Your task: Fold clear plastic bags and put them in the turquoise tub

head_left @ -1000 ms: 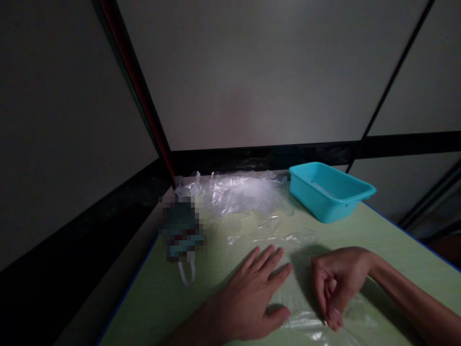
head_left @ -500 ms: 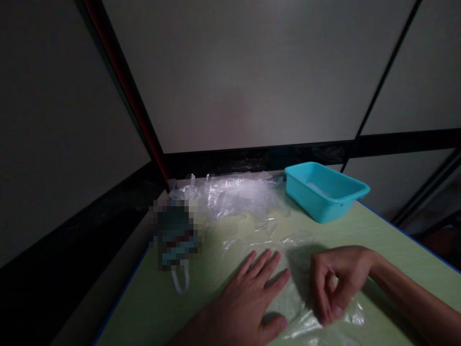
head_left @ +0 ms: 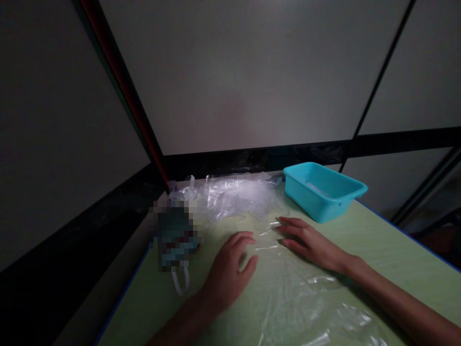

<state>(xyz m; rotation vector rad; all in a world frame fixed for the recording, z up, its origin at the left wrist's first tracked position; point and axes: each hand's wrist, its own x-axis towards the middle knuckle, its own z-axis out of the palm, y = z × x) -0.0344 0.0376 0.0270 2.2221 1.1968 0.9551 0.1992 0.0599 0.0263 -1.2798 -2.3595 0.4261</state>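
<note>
A clear plastic bag (head_left: 302,293) lies spread over the pale green table (head_left: 140,307), wrinkled toward its near end. My left hand (head_left: 232,271) is at the bag's left side, fingers curved and thumb apart, holding nothing. Across from it, my right hand (head_left: 306,242) rests at the far right part of the bag with its fingers stretched out and apart. Behind both hands sits a crumpled heap of clear plastic bags (head_left: 237,194), up against the wall.
A turquoise plastic basin (head_left: 320,206) stands at the back right of the table, with something pale inside. At the left edge is a blurred-out item (head_left: 178,235) with a white loop (head_left: 181,281). A wall panel (head_left: 252,77) rises behind the table.
My right hand has moved away from me and opened from a closed pinch. My left hand has shifted slightly left and its fingers have curled. The bag now lies more spread out.
</note>
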